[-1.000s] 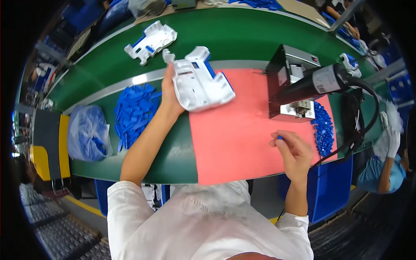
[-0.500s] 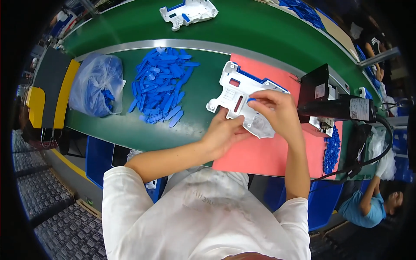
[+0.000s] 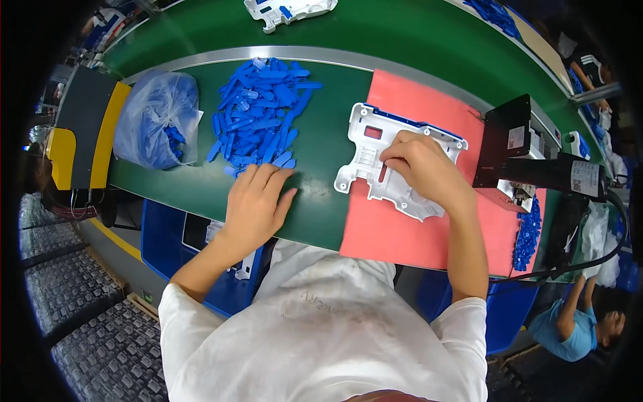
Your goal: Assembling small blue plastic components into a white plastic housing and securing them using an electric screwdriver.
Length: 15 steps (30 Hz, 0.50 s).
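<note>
A white plastic housing (image 3: 356, 158) with a blue edge strip and several cut-outs lies on the pink mat (image 3: 395, 241), its ribbed inner side up. My right hand (image 3: 429, 171) is over its middle, thumb and fingers pinched together beside a long slot. Whatever they hold is hidden. Away to the left, my left hand (image 3: 251, 208) reaches to the near edge of a heap of flat blue plastic strips (image 3: 258, 120). Its fingertips are at the lowest strips, thumb held apart, and no strip shows in its grasp.
Left of the heap stands a clear bag (image 3: 157, 124) of blue parts, beside a yellow-and-black machine (image 3: 100, 134). A black device (image 3: 549, 173) with a cable juts in from the right, above small blue pieces (image 3: 527, 234). Another white housing (image 3: 291, 12) sits on the far green surface.
My left hand has let go of the housing and moved left to the blue strips. The housing now lies on the mat. The small blue piece in my right fingers is no longer visible.
</note>
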### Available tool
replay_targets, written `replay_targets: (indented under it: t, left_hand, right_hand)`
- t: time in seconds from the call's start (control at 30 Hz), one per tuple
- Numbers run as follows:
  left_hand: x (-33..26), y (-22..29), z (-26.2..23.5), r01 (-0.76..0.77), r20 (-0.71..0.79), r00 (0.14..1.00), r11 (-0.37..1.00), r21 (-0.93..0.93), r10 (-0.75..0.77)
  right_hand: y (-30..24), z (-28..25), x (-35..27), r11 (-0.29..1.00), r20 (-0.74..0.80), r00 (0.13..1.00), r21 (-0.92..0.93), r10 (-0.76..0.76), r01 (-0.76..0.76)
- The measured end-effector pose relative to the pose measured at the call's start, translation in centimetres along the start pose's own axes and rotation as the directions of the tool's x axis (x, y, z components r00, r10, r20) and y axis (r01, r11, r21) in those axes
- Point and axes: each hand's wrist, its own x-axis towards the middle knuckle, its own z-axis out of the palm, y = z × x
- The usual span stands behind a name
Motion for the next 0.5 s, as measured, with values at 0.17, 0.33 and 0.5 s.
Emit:
replay_targets:
  t: [0.17,0.33,0.5]
  left_hand:
    - [-2.1,0.0,2.1,0.045,-0.018,0.999,0.978,0.205,-0.043]
    - [-2.2,0.1,2.6,0.096,-0.239,0.968,0.991,0.090,-0.072]
    - [-1.8,-1.1,1.9,0.043,-0.109,0.994,0.969,0.242,-0.016]
  right_hand:
    - [0.2,0.3,0.2,0.999,-0.044,0.998,0.010,-0.034,0.034]
    - [0.4,0.9,-0.2,0.998,-0.045,0.997,-0.004,-0.069,0.069]
    - [0.0,0.7,-0.9,0.984,-0.231,0.972,0.157,-0.049,0.087]
